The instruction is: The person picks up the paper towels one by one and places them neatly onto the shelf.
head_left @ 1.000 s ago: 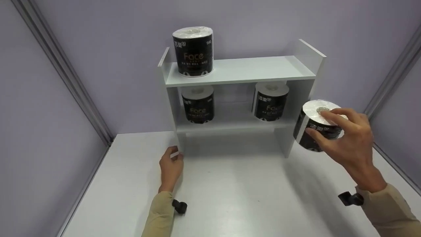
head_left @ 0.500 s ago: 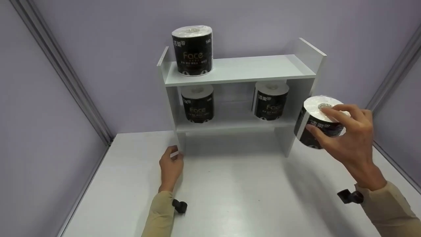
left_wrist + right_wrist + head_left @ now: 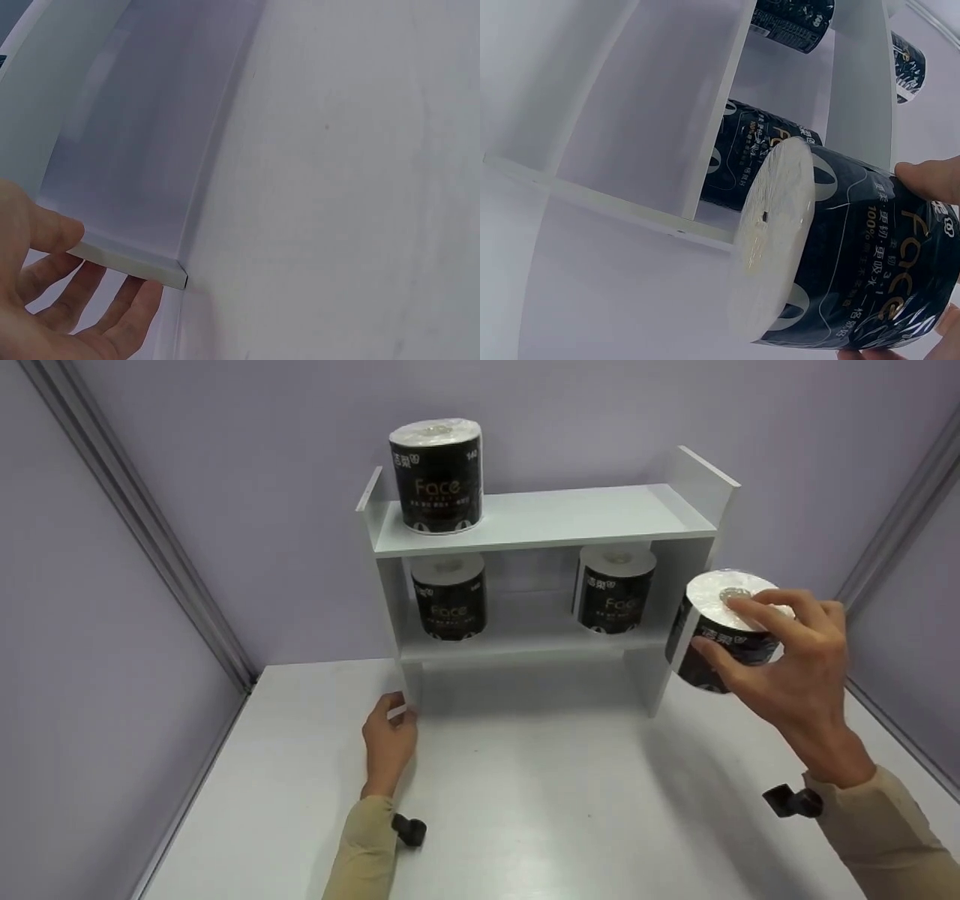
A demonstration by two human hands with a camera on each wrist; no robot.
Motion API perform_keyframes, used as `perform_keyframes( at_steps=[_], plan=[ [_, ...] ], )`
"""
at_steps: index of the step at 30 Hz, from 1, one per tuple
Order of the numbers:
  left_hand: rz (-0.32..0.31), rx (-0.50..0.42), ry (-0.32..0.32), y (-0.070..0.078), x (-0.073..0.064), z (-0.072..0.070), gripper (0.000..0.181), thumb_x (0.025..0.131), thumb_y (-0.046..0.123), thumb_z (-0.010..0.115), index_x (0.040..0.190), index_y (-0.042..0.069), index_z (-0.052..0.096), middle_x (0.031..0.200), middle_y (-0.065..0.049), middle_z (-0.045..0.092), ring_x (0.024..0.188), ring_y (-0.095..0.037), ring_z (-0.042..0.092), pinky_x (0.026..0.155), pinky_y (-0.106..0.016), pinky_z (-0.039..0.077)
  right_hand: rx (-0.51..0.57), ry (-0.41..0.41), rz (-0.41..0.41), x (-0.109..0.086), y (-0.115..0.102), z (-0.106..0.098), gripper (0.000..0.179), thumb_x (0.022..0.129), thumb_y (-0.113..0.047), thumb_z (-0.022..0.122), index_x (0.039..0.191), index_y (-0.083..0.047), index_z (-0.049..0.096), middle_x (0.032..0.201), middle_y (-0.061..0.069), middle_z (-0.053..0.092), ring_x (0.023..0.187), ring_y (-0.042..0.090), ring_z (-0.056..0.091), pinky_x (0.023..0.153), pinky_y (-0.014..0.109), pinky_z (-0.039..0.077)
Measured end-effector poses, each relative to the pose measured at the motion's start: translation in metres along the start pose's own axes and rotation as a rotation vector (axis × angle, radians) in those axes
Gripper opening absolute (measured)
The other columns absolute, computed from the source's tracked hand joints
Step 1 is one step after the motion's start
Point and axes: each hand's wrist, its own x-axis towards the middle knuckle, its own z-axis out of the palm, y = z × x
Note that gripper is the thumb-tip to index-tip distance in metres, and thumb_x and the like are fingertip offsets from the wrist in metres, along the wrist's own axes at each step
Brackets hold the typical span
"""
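Observation:
My right hand (image 3: 799,667) grips a black-and-white wrapped toilet paper roll (image 3: 724,637) in the air, just outside the right side panel of a white two-tier shelf (image 3: 577,521). In the right wrist view that roll (image 3: 862,255) is tilted, with its white end toward the shelf. My left hand (image 3: 390,739) pinches the front edge of the shelf's left leg; in the left wrist view the thumb lies on one side of the panel (image 3: 135,264) and the fingers on the other. One roll (image 3: 439,480) stands at the left of the upper board.
On the lower board stand two more rolls, one at the left (image 3: 451,600) and one at the right (image 3: 615,592). The shelf stands on a white table (image 3: 525,780) against a pale wall (image 3: 570,412). Metal frame posts (image 3: 150,525) flank both sides.
My right hand has lifted the held roll slightly higher beside the shelf. The left hand stays in place on the shelf leg.

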Motion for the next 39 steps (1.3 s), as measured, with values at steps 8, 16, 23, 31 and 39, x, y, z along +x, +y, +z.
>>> perform_keyframes(
  at_steps=[8,16,23,31,39],
  plan=[
    [0.006,-0.007,0.006,-0.001,0.000,0.001,0.035,0.103,0.008,0.062,0.135,-0.005,0.065,0.138,-0.024,0.066,0.121,-0.045,0.070,0.100,-0.054,0.060,0.005,0.007,0.002,0.004,-0.002,-0.001,0.054,0.058,-0.018,0.101,0.109,-0.010,0.085,0.105,0.022,0.072,0.102,0.004,0.039,0.085,0.033,0.027],
    [0.022,-0.014,0.000,-0.002,-0.001,0.001,0.033,0.103,0.007,0.061,0.134,-0.004,0.065,0.138,-0.024,0.066,0.121,-0.047,0.070,0.099,-0.054,0.061,-0.009,-0.004,0.021,0.007,-0.005,-0.002,0.054,0.059,-0.018,0.102,0.110,-0.011,0.085,0.107,0.021,0.072,0.102,0.007,0.039,0.084,0.033,0.028],
    [0.014,-0.004,0.006,-0.002,0.000,0.000,0.033,0.102,0.007,0.062,0.133,-0.003,0.066,0.138,-0.023,0.066,0.120,-0.045,0.071,0.099,-0.055,0.061,0.012,-0.002,0.009,0.010,-0.008,-0.001,0.055,0.059,-0.018,0.102,0.111,-0.009,0.084,0.105,0.022,0.071,0.101,0.003,0.039,0.086,0.031,0.026],
    [-0.004,-0.004,0.011,-0.002,0.000,0.000,0.034,0.102,0.008,0.062,0.134,-0.002,0.066,0.139,-0.022,0.066,0.122,-0.045,0.070,0.100,-0.055,0.060,0.002,-0.007,0.005,0.014,-0.012,-0.001,0.055,0.060,-0.018,0.102,0.111,-0.010,0.084,0.107,0.022,0.072,0.099,0.003,0.038,0.085,0.032,0.026],
    [0.013,-0.004,0.011,-0.001,0.000,0.000,0.032,0.103,0.007,0.063,0.133,-0.003,0.066,0.138,-0.023,0.066,0.122,-0.045,0.070,0.101,-0.056,0.060,-0.001,-0.004,0.000,0.017,-0.017,0.003,0.054,0.061,-0.021,0.102,0.111,-0.011,0.084,0.106,0.021,0.072,0.097,0.004,0.036,0.083,0.032,0.025]
  ],
)
